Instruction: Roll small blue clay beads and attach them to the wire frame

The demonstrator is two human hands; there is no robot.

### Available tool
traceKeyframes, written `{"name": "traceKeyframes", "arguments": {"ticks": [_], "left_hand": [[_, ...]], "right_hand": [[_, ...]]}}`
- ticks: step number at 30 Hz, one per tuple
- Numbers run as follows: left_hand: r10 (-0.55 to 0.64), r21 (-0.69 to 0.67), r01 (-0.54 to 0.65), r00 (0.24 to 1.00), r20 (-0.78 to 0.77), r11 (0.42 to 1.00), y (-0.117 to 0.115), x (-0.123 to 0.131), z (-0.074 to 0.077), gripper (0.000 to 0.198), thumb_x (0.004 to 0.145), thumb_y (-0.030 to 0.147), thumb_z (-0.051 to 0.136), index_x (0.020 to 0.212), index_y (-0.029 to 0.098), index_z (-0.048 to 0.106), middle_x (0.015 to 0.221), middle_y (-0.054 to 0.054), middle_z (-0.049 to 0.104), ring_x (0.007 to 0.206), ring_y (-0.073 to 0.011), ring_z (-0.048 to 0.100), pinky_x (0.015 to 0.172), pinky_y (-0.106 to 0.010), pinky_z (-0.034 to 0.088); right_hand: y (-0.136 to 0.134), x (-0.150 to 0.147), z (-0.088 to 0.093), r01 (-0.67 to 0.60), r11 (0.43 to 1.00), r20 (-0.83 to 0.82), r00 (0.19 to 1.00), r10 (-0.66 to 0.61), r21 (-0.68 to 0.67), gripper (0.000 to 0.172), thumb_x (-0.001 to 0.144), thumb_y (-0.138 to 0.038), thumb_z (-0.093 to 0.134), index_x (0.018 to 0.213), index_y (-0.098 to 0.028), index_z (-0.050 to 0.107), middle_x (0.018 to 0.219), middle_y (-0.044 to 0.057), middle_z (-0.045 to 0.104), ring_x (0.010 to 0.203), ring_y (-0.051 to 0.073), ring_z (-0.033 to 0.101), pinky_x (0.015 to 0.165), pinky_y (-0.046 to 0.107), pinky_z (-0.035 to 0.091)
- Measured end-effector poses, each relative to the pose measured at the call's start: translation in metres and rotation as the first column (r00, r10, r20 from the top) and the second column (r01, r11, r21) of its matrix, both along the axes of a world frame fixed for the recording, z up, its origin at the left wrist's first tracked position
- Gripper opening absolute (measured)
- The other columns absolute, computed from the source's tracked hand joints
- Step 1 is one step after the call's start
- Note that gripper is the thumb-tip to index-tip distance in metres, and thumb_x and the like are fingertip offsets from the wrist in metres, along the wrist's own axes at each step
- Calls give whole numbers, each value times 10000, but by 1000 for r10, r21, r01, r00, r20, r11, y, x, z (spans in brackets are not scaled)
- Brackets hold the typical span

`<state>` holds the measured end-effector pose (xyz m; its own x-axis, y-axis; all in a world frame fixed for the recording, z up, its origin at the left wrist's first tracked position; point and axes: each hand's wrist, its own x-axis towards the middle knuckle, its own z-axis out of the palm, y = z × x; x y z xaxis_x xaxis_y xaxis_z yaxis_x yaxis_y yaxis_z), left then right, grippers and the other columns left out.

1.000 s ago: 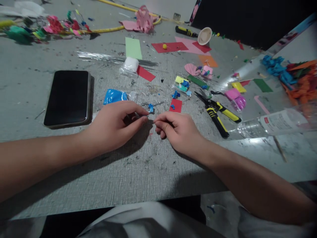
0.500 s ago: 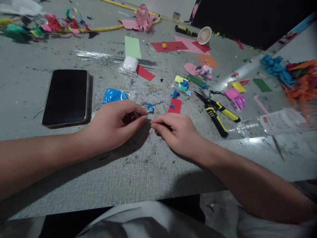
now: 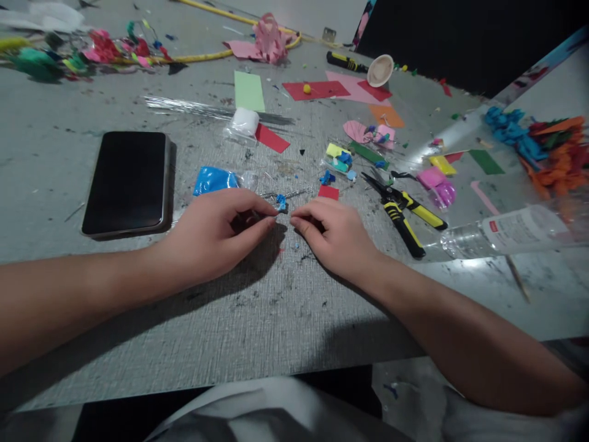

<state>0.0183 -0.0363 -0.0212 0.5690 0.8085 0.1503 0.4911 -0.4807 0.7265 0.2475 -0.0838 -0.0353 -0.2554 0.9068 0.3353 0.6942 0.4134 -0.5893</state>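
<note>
My left hand rests on the grey table with thumb and fingers pinched together at a thin wire that carries a small blue clay piece. Facing it, my right hand lies curled with its fingertips pinched close to the same spot; what it holds is too small to make out. A blue clay packet lies just behind my left hand, and a red paper scrap just behind my right.
A black phone lies at the left. Yellow-handled pliers and a clear bottle lie at the right. Paper scraps, a wire bundle, a white clay packet and bright clay flowers cover the far half.
My right hand has slid a little forward and now covers part of the red paper scrap. My left hand has stayed pinched in place.
</note>
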Motion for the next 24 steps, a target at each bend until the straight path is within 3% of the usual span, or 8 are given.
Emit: {"name": "traceKeyframes", "arguments": {"ticks": [7, 12, 16, 21, 24], "left_hand": [[-18, 13, 18, 1000, 18, 1000, 1, -1, -2, 183, 957, 353, 641, 940, 223, 769, 805, -56, 735, 723, -219, 658, 614, -353, 466], [-42, 30, 41, 999, 3, 999, 1, -1, 0, 203, 957, 342, 638, 964, 198, 781, 825, -52, 752, 732, -206, 664, 645, -346, 474], [-42, 23, 42, 999, -6, 999, 1, -1, 1, 201, 956, 331, 636, 968, 191, 781, 825, -40, 754, 723, -190, 659, 661, -336, 467], [-32, 30, 33, 999, -29, 999, 0, 0, 2, 224, 958, 351, 634, 980, 187, 786, 845, -45, 761, 754, -195, 669, 677, -334, 466], [-24, 29, 26, 999, -40, 999, 0, 0, 1, 217, 953, 345, 630, 981, 195, 785, 842, -46, 760, 754, -198, 671, 669, -332, 462]], "right_hand": [[1, 2, 4, -46, 989, 149, 987, 67, -140, 201, 989, -286, 783, 873, -173, 663, 851, 18, 644, 790, 181, 577, 725, 308, 387], [-3, 3, 17, -114, 961, 241, 954, 176, -254, 300, 997, -445, 770, 978, -179, 632, 993, 45, 630, 904, 217, 582, 763, 318, 391], [-3, 3, 25, -135, 926, 258, 937, 236, -353, 413, 897, -484, 878, 1031, -188, 624, 1072, 46, 616, 941, 221, 591, 764, 309, 388], [3, 3, 17, -77, 958, 248, 957, 148, -276, 299, 985, -375, 806, 889, -186, 595, 906, 16, 618, 844, 188, 550, 735, 303, 349], [8, 5, 13, -38, 972, 219, 972, 90, -231, 347, 1004, -345, 783, 780, -186, 572, 782, -6, 605, 777, 169, 532, 707, 300, 327]]}}
